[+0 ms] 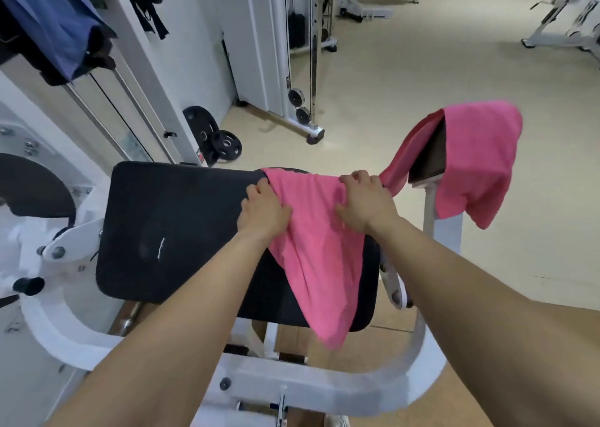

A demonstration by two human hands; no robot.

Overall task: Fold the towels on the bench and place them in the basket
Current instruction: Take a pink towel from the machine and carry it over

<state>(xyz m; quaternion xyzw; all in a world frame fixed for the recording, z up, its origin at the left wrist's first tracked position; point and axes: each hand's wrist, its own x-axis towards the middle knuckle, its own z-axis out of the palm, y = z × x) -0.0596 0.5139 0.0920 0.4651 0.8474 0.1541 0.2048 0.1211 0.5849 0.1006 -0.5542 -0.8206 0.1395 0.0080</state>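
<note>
A pink towel (316,251) lies across the black padded bench (168,228), and one corner of it hangs off the near edge. My left hand (263,210) grips the towel's left edge with curled fingers. At the towel's far right part my right hand (365,202) lies on the cloth with its fingertips curled over the fold. A second pink towel (477,163) drapes over the raised pad (430,154) at the right. No basket is in view.
The bench's white frame (324,384) curves round in front of me. Black weight plates (220,141) lie on the floor beyond the bench, next to a white cable machine (298,79). Dark and blue clothes (55,21) hang at the upper left. Pale floor spreads to the right.
</note>
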